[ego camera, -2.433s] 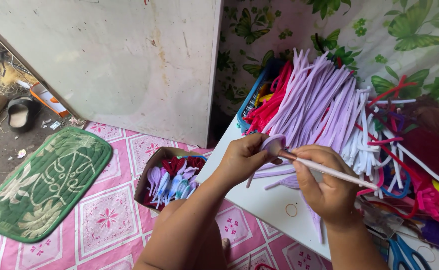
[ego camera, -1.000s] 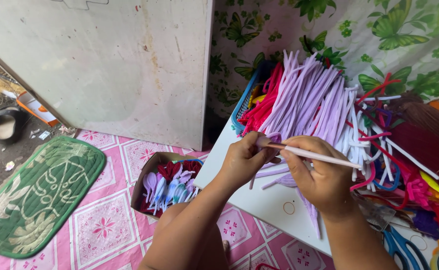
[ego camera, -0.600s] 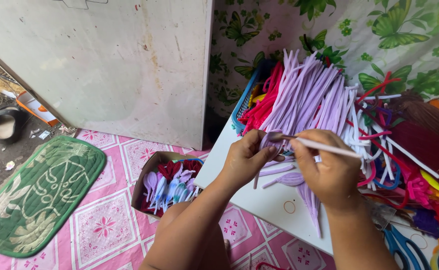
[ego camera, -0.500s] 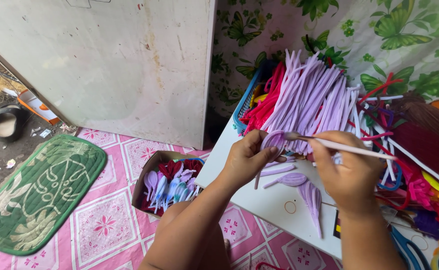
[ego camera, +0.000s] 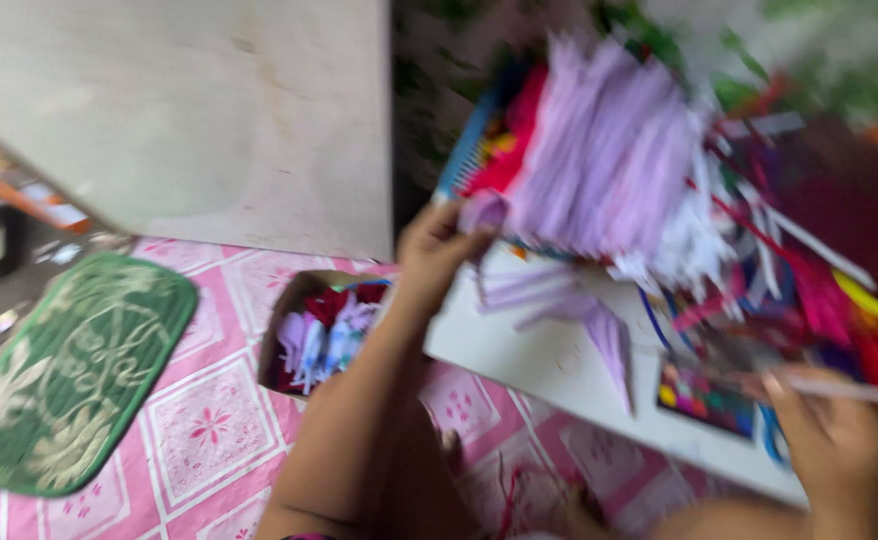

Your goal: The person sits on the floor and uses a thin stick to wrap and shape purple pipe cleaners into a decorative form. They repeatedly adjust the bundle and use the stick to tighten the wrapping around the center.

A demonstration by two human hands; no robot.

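Observation:
The view is blurred by motion. My left hand (ego camera: pixel 437 243) holds a small rolled lilac strip (ego camera: pixel 483 211) between thumb and fingers, raised in front of a big pile of lilac strips (ego camera: pixel 609 160). My right hand (ego camera: pixel 834 445) is low at the right, closed around a thin white stick (ego camera: pixel 859 390) that points right. Both hands are over a white board (ego camera: pixel 549 365), on which a few loose lilac pieces (ego camera: pixel 599 325) lie.
A cardboard box (ego camera: pixel 321 325) of finished purple, blue and red pieces sits on the pink patterned floor mat (ego camera: pixel 209 420). A green rug (ego camera: pixel 59 370) lies at the left. Red, pink and yellow strips (ego camera: pixel 839 290) crowd the right. A pale panel (ego camera: pixel 209 110) stands behind.
My hands have separated: the right hand pulled the stick out and swung down to the right, while the left kept the rolled lilac strip and lifted slightly. The camera has moved closer.

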